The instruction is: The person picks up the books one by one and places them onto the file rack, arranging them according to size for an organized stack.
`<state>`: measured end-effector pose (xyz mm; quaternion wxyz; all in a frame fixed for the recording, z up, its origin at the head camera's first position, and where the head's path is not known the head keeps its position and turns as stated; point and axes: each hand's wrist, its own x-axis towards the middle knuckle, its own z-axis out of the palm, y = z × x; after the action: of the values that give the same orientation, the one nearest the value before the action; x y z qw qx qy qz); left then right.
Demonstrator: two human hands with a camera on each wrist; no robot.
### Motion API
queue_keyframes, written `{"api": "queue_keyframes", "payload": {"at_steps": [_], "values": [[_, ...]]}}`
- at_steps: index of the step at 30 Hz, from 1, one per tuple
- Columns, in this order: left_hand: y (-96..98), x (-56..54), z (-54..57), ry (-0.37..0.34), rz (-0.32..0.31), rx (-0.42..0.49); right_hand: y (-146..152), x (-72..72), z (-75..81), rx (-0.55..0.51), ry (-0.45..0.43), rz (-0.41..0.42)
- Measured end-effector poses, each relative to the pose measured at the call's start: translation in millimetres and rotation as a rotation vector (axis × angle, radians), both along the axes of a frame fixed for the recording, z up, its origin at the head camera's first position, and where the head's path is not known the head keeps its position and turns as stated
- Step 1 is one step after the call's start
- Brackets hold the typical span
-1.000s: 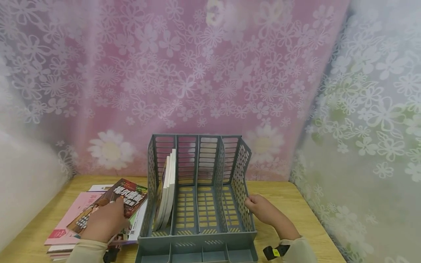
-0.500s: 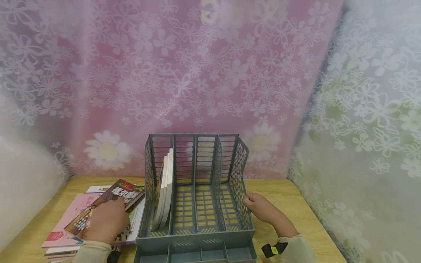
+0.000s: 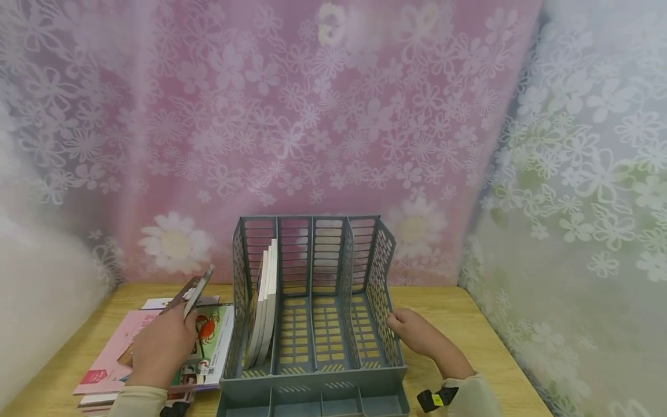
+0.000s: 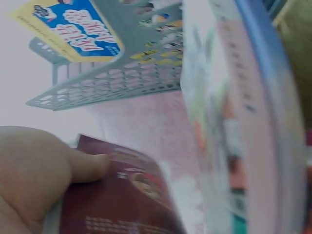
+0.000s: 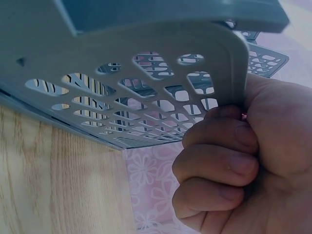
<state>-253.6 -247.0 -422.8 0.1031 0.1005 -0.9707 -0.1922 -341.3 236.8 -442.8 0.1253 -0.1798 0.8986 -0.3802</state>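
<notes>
Pink flowered cloth (image 3: 323, 139) hangs behind a wooden desk (image 3: 443, 301), with paler cloth (image 3: 589, 243) at the right. Left thumb laid across its dark red cover, the left hand (image 3: 162, 344) grips a book (image 4: 122, 200) tipped up over the pile, its pale edge showing in the head view; the other fingers are hidden behind it. Whether the brown cover (image 3: 179, 296) just left of it is part of the same book, I cannot tell. The right hand (image 3: 415, 333) has its fingers curled round the front edge of the rack's right wall. Under the left hand lie a pink book (image 3: 106, 362) and a green one with a red crab (image 3: 217, 330), on top of others. Just right of the pile is the grey rack (image 3: 312, 380), its left wall standing between the held book and the four slots. Several books (image 3: 264, 318) fill part of the leftmost slot, upright but leaning slightly, near the first divider. A shallow tray (image 3: 339, 406) with small sections runs along the rack's front.
</notes>
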Motion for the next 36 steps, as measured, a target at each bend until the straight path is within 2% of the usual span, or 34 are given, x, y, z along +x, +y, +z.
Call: {"api": "queue_keyframes", "payload": {"at_steps": [5, 12, 15, 18, 21, 24, 30, 36], "values": [[8.8, 4.8, 10.0, 0.221, 0.052, 0.049, 0, -0.9, 0.2, 0.001, 0.001, -0.002], [16.1, 8.3, 21.2, 0.46, 0.168, 0.135, 1, -0.8, 0.0, -0.004, -0.013, -0.007], [18.8, 8.0, 21.8, 0.568, 0.166, 0.176, 2, -0.6, -0.4, 0.0, -0.01, -0.005], [20.6, 6.6, 20.1, 0.625, 0.137, 0.189, 2, -0.3, -0.2, 0.002, -0.008, -0.002], [19.8, 4.7, 17.9, 0.561, 0.125, 0.171, 1, 0.0, 0.6, 0.005, -0.009, 0.002], [20.0, 6.7, 19.7, 0.45, 0.123, 0.148, 1, -0.5, 1.1, 0.008, -0.005, 0.017], [20.7, 16.8, 32.9, 0.242, 0.102, 0.201, 2, -1.1, 1.0, 0.006, 0.001, 0.026], [14.6, 15.8, 41.7, 0.001, 0.017, 0.251, 2, -0.9, -0.3, -0.001, -0.008, 0.019]]}}
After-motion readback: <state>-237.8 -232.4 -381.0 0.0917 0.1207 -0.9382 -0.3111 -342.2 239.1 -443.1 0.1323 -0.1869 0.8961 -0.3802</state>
